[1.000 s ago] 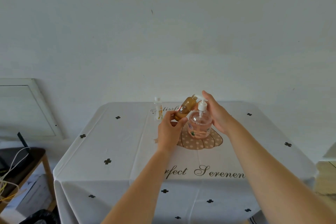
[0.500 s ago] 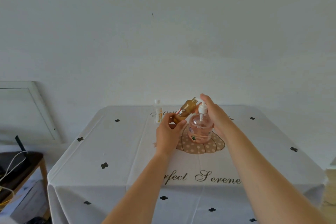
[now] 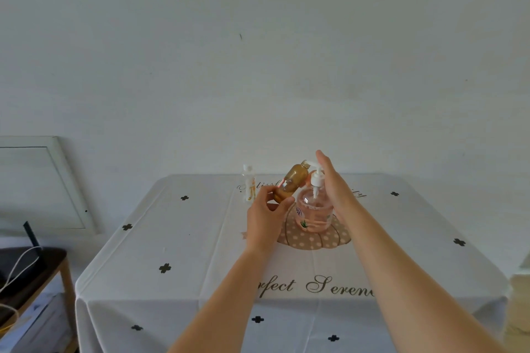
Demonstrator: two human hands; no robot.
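Two hands | left hand (image 3: 266, 219) pinches amber bottle (image 3: 290, 184), mouth at pump (image 3: 316, 180) spout | right hand (image 3: 336, 188) straightened, lifted beside pump | press pending

3 bottles on view: 1 amber bottle (image 3: 291, 183), 1 pink pump bottle (image 3: 315, 212), 1 small clear bottle (image 3: 249, 184) w/ 1 white cap. 2 hands in shot, 1 left hand (image 3: 265, 221) and 1 right hand (image 3: 334, 186), plus 2 bare forearms. 1 table (image 3: 200, 252) under 1 white cloth. The cloth shows 8 black cross marks, 1 dotted tan print (image 3: 315, 241) at ctr and 2 lines of script lettering, both partly hidden. Far left: 1 white frame (image 3: 71, 180) vs. the wall, 1 wooden side table (image 3: 64, 266) w/ 1 black device (image 3: 25, 261), and at least 2 cables; exact cable no. can't be told.
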